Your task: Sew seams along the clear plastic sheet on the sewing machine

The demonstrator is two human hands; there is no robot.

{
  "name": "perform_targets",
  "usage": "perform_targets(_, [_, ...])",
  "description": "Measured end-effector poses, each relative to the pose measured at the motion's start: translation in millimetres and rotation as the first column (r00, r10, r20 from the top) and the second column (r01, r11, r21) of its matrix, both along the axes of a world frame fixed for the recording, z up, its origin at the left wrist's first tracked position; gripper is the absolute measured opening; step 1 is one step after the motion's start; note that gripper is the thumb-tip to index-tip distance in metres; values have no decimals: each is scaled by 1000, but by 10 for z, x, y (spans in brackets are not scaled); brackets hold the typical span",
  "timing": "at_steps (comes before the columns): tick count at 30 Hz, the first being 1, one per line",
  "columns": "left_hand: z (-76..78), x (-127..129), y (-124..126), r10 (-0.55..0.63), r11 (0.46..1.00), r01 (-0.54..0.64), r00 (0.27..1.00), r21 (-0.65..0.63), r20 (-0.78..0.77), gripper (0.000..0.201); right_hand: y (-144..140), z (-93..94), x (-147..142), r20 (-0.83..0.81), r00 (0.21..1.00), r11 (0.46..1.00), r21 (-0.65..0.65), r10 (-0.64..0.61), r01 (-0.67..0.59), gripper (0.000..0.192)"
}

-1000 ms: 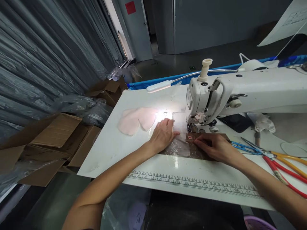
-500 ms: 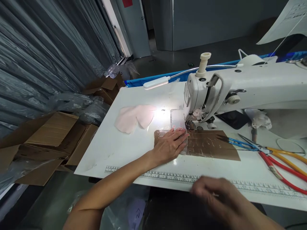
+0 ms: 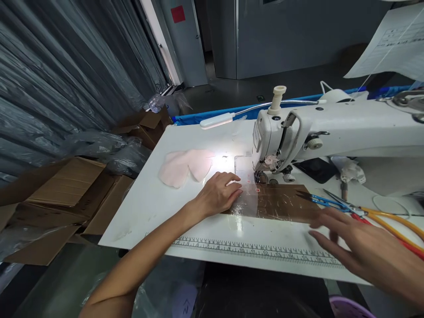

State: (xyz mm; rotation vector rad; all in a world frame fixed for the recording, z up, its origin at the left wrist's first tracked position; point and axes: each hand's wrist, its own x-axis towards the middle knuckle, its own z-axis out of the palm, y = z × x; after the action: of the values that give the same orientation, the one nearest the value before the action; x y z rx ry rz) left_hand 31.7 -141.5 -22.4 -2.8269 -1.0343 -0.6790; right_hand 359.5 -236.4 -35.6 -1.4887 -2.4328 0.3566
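My left hand (image 3: 218, 193) lies flat, fingers spread, on a clear plastic piece (image 3: 247, 201) that rests over a brown sheet (image 3: 285, 203) on the white table (image 3: 185, 207). The piece sits just in front of the needle of the white sewing machine (image 3: 331, 132). My right hand (image 3: 361, 249) hovers, blurred, with fingers apart over the table's near right part, holding nothing. Its fingertips are close to the blue-handled scissors (image 3: 327, 202).
Pink fabric pieces (image 3: 183, 167) lie on the table at the left under the lamp (image 3: 217, 120). Red and yellow handled tools (image 3: 394, 221) lie at the right. A ruler strip (image 3: 258, 251) runs along the near edge. Open cardboard boxes (image 3: 66, 198) stand on the floor at the left.
My right hand left the brown sheet, dropped below the table edge, and now has come up at the right near the scissors. My left hand stayed pressed on the plastic piece.
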Motion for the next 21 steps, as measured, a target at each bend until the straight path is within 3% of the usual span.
perform_targets(6, [28, 0, 268, 15, 999, -8, 989, 48, -145, 20, 644, -65, -598, -21, 987, 973, 169, 162, -156, 35])
perform_targets(10, [87, 154, 558, 125, 992, -122, 965, 28, -231, 25, 823, -165, -773, -28, 956, 938, 206, 292, -280, 38])
perform_targets(13, [79, 337, 858, 189, 975, -215, 933, -52, -305, 34, 857, -224, -782, -62, 949, 935, 204, 308, -291, 35])
perform_targets(17, [-21, 589, 1223, 86, 985, -125, 952, -117, -292, 17, 859, -292, -764, -105, 948, 936, 227, 299, -270, 36])
perform_targets(21, [-104, 670, 1385, -13, 989, -16, 982, -147, -190, 10, 871, -319, -763, -122, 945, 935, 229, 305, -272, 38])
